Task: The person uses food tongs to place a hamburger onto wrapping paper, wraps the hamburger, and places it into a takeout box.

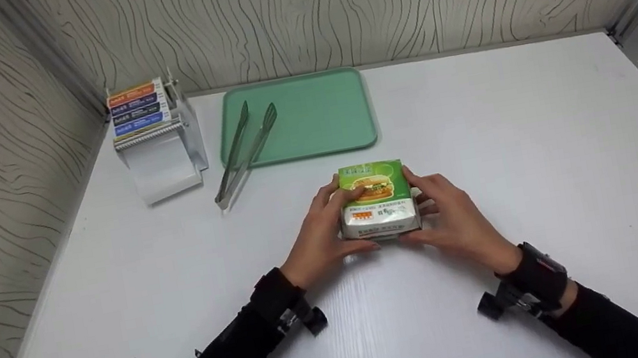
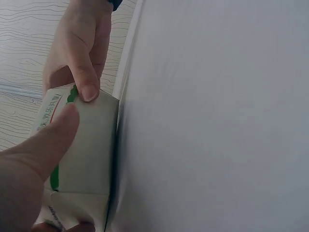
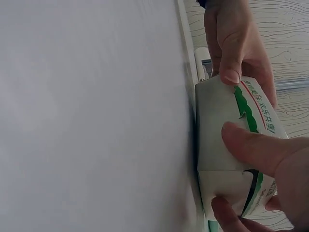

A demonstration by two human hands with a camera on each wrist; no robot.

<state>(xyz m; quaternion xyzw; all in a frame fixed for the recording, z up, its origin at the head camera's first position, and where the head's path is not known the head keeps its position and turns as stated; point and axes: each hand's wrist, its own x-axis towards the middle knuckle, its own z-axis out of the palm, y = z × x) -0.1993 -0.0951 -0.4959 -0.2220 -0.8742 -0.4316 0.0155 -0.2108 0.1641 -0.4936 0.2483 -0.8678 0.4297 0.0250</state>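
A green and white burger box [image 1: 381,210] with a burger picture on its lid sits on the white table in the head view. From the left side my left hand [image 1: 321,230] holds it, thumb along the front face and a finger over the lid. My right hand [image 1: 455,218] grips the opposite side, its thumb at the front lower edge. Both wrist views show the thumbs on the box's pale front face [image 2: 91,150], where a green scalloped flap edge [image 3: 245,108] runs along the top. The box's far side is hidden.
Behind the box lies a green tray [image 1: 321,114], with metal tongs [image 1: 243,153] leaning over its left edge onto the table. A dispenser with colored label strips [image 1: 153,135] stands at the back left. Wood-grain panels [image 1: 329,8] wall the back and sides.
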